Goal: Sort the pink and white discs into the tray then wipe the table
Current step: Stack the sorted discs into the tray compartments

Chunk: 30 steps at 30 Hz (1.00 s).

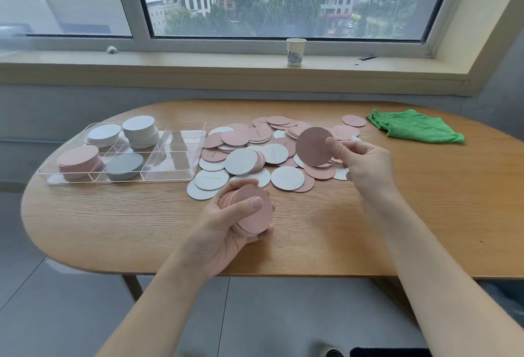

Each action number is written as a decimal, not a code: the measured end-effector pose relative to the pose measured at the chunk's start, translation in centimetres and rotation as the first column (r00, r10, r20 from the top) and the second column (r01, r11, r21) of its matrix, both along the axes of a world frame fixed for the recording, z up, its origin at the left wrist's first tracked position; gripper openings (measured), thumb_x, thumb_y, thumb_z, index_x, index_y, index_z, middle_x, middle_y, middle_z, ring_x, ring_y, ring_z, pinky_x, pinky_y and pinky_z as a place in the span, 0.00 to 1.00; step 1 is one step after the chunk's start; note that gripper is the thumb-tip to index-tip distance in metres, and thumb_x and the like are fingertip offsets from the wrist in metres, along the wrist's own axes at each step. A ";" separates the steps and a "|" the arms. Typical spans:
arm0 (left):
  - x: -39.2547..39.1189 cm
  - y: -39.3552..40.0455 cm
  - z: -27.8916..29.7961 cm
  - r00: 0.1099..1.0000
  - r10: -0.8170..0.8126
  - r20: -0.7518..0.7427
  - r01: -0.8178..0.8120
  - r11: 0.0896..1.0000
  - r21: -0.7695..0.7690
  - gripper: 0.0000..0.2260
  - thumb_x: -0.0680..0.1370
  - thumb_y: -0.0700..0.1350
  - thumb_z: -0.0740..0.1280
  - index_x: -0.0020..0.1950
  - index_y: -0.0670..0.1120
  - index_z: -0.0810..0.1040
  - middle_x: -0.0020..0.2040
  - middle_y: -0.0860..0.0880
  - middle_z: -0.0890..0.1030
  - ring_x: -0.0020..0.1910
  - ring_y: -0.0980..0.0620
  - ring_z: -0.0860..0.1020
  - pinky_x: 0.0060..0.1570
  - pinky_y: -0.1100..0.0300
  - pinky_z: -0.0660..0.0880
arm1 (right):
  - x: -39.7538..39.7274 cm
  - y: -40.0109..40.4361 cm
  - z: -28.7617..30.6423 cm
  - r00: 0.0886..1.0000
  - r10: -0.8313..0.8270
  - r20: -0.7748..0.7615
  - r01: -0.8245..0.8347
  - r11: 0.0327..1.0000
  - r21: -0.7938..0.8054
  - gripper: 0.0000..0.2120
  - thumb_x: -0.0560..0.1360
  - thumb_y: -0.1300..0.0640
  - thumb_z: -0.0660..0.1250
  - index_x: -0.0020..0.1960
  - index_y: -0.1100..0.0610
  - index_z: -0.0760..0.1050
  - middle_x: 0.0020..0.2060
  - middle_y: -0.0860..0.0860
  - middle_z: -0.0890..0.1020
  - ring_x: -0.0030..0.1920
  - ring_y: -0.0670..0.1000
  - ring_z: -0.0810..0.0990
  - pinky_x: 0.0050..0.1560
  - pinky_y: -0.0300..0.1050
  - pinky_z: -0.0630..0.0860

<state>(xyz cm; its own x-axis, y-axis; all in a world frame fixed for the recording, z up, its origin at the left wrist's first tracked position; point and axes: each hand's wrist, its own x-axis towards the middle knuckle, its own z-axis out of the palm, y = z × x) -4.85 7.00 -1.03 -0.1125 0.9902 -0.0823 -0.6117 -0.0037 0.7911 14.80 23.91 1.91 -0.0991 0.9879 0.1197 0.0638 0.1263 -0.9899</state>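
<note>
Both bare forearms reach in from the lower edge over the oval wooden table. The left hand sits low and near the front of the table, palm turned up and inward, fingers curled under a stack of pink discs with the thumb pressed flat across the top disc — a firm cupping grip. The right hand is raised above the loose pile, wrist bent, thumb and fingers pinching a single pink disc by its right edge; the disc stands nearly upright, face toward the camera, faint writing on it too small to read.

Loose pile of pink and white discs lies scattered and overlapping at the table's centre, just right of the tray and under the right hand.

The clear compartmented tray sits at the table's left. Far compartments hold two white stacks; the near-left one holds a pink stack; next to it a stack that looks grey — whether shaded white or grey, cannot tell. The right-hand compartments show only clear plastic.

A green cloth lies crumpled at the far right of the table, well apart from both hands. A paper cup stands on the windowsill beyond.
</note>
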 end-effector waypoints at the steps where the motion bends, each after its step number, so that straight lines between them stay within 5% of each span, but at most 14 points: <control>1: 0.0 0.0 0.0 1.000 0.011 -0.002 -0.011 1.000 0.002 0.28 0.61 0.39 0.85 0.59 0.47 0.81 0.56 0.39 0.81 0.53 0.39 0.83 0.45 0.44 0.80 | -0.2 -0.8 0.5 0.993 0.109 -0.045 -0.111 0.993 -0.038 0.12 0.68 0.46 0.79 0.42 0.54 0.84 0.32 0.42 0.82 0.33 0.41 0.75 0.40 0.38 0.69; 4: 0.0 0.1 -0.1 0.999 0.046 0.012 -0.047 0.999 0.018 0.33 0.57 0.43 0.88 0.59 0.47 0.81 0.57 0.39 0.81 0.52 0.40 0.83 0.44 0.46 0.81 | -1.0 -3.1 0.9 0.909 0.407 -0.093 -0.415 0.906 -0.084 0.15 0.64 0.45 0.79 0.42 0.55 0.84 0.32 0.48 0.77 0.34 0.45 0.70 0.33 0.37 0.65; 7: 0.0 0.0 -0.2 0.998 0.064 0.029 -0.065 0.997 0.042 0.33 0.56 0.45 0.89 0.57 0.48 0.82 0.58 0.42 0.84 0.51 0.42 0.84 0.43 0.46 0.81 | -2.0 -4.8 0.6 0.843 0.537 0.006 -0.536 0.841 -0.077 0.10 0.68 0.49 0.78 0.42 0.55 0.84 0.32 0.48 0.77 0.34 0.46 0.70 0.34 0.37 0.65; 11: -0.1 -0.3 -0.2 0.999 0.038 0.018 -0.039 0.997 0.068 0.33 0.57 0.45 0.89 0.59 0.47 0.81 0.56 0.41 0.84 0.52 0.41 0.84 0.44 0.47 0.82 | -3.3 -6.3 0.1 0.791 0.602 0.108 -0.599 0.799 -0.062 0.09 0.70 0.53 0.78 0.43 0.58 0.84 0.33 0.48 0.80 0.35 0.44 0.73 0.36 0.34 0.69; 14: -0.1 -0.4 -0.2 1.000 0.025 0.007 -0.026 0.997 0.067 0.32 0.60 0.41 0.87 0.61 0.47 0.80 0.54 0.41 0.83 0.51 0.42 0.83 0.46 0.46 0.82 | -4.3 -7.1 -0.6 0.836 0.536 0.117 -0.542 0.840 0.023 0.08 0.69 0.54 0.80 0.42 0.57 0.85 0.40 0.56 0.85 0.39 0.47 0.79 0.43 0.41 0.75; 19: 0.1 -0.4 -0.2 1.000 0.030 -0.007 -0.030 0.998 0.051 0.27 0.69 0.31 0.74 0.67 0.46 0.77 0.55 0.39 0.82 0.51 0.42 0.83 0.48 0.44 0.82 | -4.9 -7.1 -1.2 0.869 0.467 0.161 -0.478 0.878 0.033 0.13 0.69 0.50 0.80 0.50 0.52 0.83 0.42 0.52 0.85 0.38 0.46 0.79 0.42 0.40 0.77; 22: 0.0 -0.5 -0.2 1.000 0.013 0.025 -0.015 0.997 0.069 0.33 0.69 0.31 0.74 0.72 0.47 0.73 0.63 0.36 0.81 0.57 0.39 0.83 0.51 0.42 0.82 | -4.6 -7.1 -1.0 0.765 0.610 0.206 -0.605 0.791 -0.095 0.13 0.74 0.45 0.74 0.57 0.48 0.83 0.48 0.51 0.86 0.47 0.45 0.84 0.53 0.42 0.79; 25: -0.1 -0.6 -0.3 0.997 -0.026 0.066 0.020 0.996 0.083 0.38 0.67 0.32 0.75 0.75 0.50 0.70 0.65 0.35 0.81 0.60 0.36 0.82 0.53 0.38 0.81 | -4.5 -7.4 -0.3 0.667 0.727 0.161 -0.710 0.686 -0.156 0.13 0.78 0.46 0.69 0.59 0.50 0.82 0.52 0.50 0.86 0.52 0.46 0.84 0.53 0.41 0.78; 30: -0.3 -0.9 -0.4 0.994 -0.033 0.107 0.027 0.998 0.055 0.39 0.66 0.31 0.76 0.74 0.51 0.70 0.63 0.36 0.82 0.61 0.31 0.81 0.54 0.34 0.79 | -4.7 -7.0 -0.1 0.637 0.771 0.030 -0.756 0.632 -0.170 0.16 0.76 0.49 0.72 0.56 0.61 0.82 0.51 0.58 0.85 0.50 0.52 0.83 0.54 0.48 0.76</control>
<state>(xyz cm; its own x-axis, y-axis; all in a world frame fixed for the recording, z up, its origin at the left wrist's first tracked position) -5.14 6.12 -1.42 -0.0759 0.9963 -0.0394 -0.6942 -0.0245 0.7193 10.13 16.89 1.78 -0.8284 0.5577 -0.0531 0.0937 0.0446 -0.9946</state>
